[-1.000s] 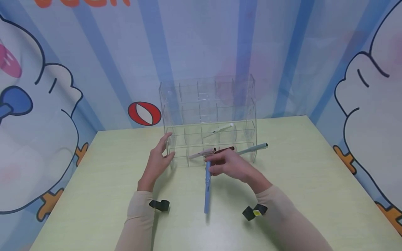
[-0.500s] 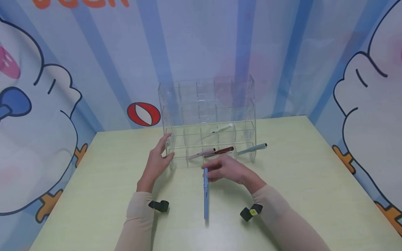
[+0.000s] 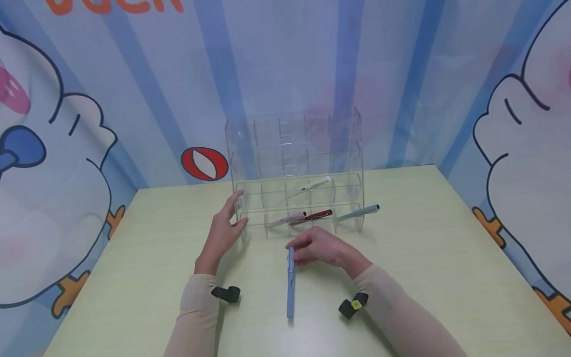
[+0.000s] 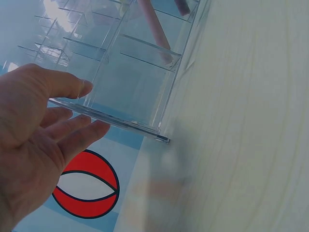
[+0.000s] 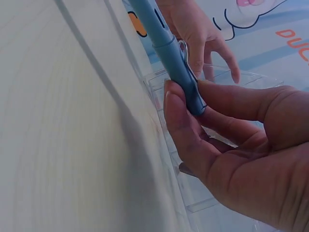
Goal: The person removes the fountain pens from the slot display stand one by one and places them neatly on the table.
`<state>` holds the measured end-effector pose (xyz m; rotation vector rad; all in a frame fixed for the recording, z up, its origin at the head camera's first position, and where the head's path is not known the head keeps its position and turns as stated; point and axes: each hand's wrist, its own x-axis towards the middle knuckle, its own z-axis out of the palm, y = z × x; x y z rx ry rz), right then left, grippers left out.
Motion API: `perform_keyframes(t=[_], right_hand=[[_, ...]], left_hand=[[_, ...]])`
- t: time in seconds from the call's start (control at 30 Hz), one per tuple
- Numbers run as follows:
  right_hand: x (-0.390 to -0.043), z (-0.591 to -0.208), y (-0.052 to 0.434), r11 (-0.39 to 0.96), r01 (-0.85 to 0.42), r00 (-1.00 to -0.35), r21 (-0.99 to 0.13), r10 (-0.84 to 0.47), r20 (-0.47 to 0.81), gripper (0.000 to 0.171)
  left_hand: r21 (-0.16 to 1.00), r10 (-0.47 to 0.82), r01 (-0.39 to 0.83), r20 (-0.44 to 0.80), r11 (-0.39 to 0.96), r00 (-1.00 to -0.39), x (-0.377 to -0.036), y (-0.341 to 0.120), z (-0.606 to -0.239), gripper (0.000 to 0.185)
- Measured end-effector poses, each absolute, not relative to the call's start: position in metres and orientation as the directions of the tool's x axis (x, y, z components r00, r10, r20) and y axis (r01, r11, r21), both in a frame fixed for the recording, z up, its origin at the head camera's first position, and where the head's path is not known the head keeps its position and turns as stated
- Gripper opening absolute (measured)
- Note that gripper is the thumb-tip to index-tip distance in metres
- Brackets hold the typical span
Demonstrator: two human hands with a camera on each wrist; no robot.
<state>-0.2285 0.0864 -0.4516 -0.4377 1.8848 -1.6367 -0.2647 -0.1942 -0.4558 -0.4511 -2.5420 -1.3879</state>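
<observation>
From the head view, the right hand (image 3: 322, 247) pinches the blue pen (image 3: 290, 282) just before the clear organizer (image 3: 296, 173), while the left hand (image 3: 224, 229) rests open-fingered against its left corner. The left wrist view shows those fingers (image 4: 72, 128) straight on the wall, probably steadying it. In the right wrist view, thumb and fingers (image 5: 227, 104) clamp the pen's cap end; a firm pinch, with the pen level to a front slot, would serve best.

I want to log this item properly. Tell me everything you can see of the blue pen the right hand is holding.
The blue pen is a light blue, plastic-looking pen with a slightly thicker cap section that carries a thin wire-like metal clip. The right hand pinches it at the capped end between thumb and fingers. From there the barrel runs back toward the person over the pale green table; whether its far end touches the table cannot be told. It is in front of the clear acrylic organizer, outside its compartments.
</observation>
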Motion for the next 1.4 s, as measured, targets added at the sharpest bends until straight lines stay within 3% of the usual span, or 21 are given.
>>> perform_keyframes(t=[0.53, 0.87, 1.4], right_hand=[[-0.222, -0.463, 0.069, 0.324, 0.079, -0.835, -0.943, -0.495, -0.24, 0.03], [-0.216, -0.467, 0.059, 0.48, -0.131, -0.881, -0.867, -0.457, -0.12, 0.029], [-0.206, -0.473, 0.047, 0.522, -0.104, -0.928, -0.846, -0.358, -0.107, 0.022]], left_hand=[[0.782, 0.158, 0.348, 0.312, 0.517, -0.937, -0.264, -0.194, -0.456, 0.074], [0.779, 0.162, 0.353, 0.316, 0.517, -0.935, -0.262, -0.194, -0.455, 0.074], [0.774, 0.169, 0.37, 0.331, 0.514, -0.928, -0.262, -0.194, -0.455, 0.073]])
